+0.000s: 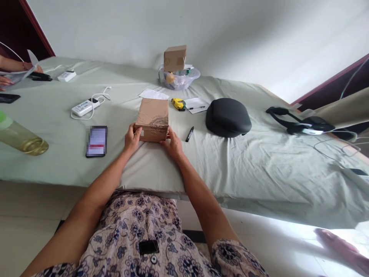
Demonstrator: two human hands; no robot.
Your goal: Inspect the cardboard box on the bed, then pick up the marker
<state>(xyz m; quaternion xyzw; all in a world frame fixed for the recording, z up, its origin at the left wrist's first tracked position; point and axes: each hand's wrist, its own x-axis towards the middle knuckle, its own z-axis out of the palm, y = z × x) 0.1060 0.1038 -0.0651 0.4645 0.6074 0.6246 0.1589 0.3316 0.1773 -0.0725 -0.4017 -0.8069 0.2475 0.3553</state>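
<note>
While our left hand (132, 139) and right hand (173, 144) clamped the brown cardboard box (153, 119) on the grey-sheeted worktop (259, 165), a slipping grip risked knocking the black marker pen (189, 134).

Box (152, 119) on the bed (245, 161), between both hands; phone (97, 141) left, marker (189, 134) right, bowl (178, 79) far behind.

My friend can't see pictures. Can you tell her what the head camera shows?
Two bare hands, left hand and right hand, hold the near corners of a small cardboard box on a grey-green cloth-covered table. A phone lies left of it, a black marker and black case to the right.
</note>
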